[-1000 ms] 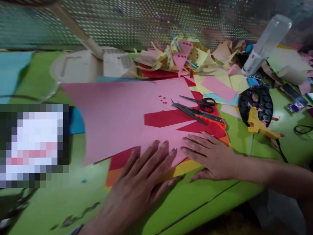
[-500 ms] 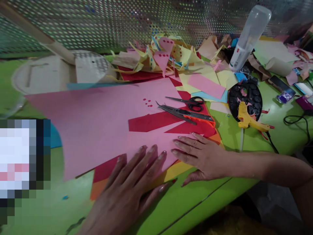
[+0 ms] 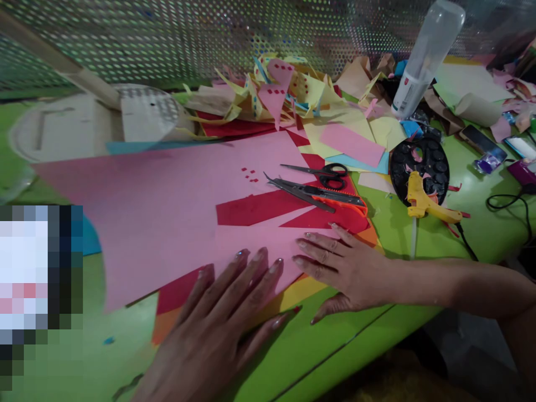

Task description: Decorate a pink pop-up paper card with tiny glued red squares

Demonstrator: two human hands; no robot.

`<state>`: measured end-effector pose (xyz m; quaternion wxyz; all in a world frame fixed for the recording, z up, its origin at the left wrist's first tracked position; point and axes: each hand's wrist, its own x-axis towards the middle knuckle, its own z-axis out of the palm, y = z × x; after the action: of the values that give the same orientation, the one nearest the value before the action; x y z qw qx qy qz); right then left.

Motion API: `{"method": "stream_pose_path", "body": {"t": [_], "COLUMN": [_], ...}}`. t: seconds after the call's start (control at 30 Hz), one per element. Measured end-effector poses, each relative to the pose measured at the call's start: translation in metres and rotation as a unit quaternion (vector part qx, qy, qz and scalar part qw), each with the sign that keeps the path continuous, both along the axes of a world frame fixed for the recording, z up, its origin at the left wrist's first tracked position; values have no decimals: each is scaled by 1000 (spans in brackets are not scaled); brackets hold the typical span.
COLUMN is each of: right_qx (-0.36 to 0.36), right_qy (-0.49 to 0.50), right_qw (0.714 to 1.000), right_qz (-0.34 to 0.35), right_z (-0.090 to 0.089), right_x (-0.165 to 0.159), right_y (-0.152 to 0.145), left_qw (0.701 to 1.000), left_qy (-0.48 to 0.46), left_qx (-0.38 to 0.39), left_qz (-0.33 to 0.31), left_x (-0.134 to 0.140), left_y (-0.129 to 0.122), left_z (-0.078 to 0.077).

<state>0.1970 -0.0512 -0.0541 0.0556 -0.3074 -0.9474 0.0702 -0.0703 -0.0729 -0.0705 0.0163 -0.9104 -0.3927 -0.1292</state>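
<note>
My left hand point(image 3: 226, 307) lies flat with fingers spread over the near edge of a large pink paper sheet point(image 3: 167, 206). My right hand point(image 3: 339, 268) also rests open, palm down, on the sheet's near right part. Neither hand holds anything. Red paper pieces point(image 3: 247, 208) lie on the pink sheet, along with a few tiny red bits point(image 3: 250, 175). Black scissors point(image 3: 333, 176) and an orange-and-black cutter knife point(image 3: 341, 198) rest just beyond my right hand. Under the pink sheet, red paper point(image 3: 178, 293), orange paper point(image 3: 165, 324) and yellow paper point(image 3: 299, 290) stick out.
A yellow glue gun point(image 3: 422, 201) leans on a black palette point(image 3: 419, 162) at the right. Behind stand a clear bottle point(image 3: 427, 61) and a pile of paper scraps point(image 3: 276, 89). A cardboard disc point(image 3: 62, 125) with a post point(image 3: 92, 86) is at the back left. A phone point(image 3: 481, 142) lies right.
The view has shifted slightly, so the sheet and the things around it sit a little further left. Both hands stay flat in nearly the same places on the paper.
</note>
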Motion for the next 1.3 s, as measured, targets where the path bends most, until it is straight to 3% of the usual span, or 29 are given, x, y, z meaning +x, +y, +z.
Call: {"method": "stream_pose_path", "body": {"t": [0.37,0.67,1.3], "right_qx": [14,92,114], "right_qy": [-27,-14,-23], "right_qw": [1000,996,993], "right_qz": [-2,2,4], "right_z": [2,-3,-3], "right_x": [5,9,9], "right_y": [-3,-1,-1], "left_qw": [1000,999,999], "left_qy": [-3,32,26], "left_qx": [-5,-9,-29], "left_qz": [8,12,22], "left_x": [6,9,12], "left_y": [0,-1,-1], "left_z": [3,8,12]}}
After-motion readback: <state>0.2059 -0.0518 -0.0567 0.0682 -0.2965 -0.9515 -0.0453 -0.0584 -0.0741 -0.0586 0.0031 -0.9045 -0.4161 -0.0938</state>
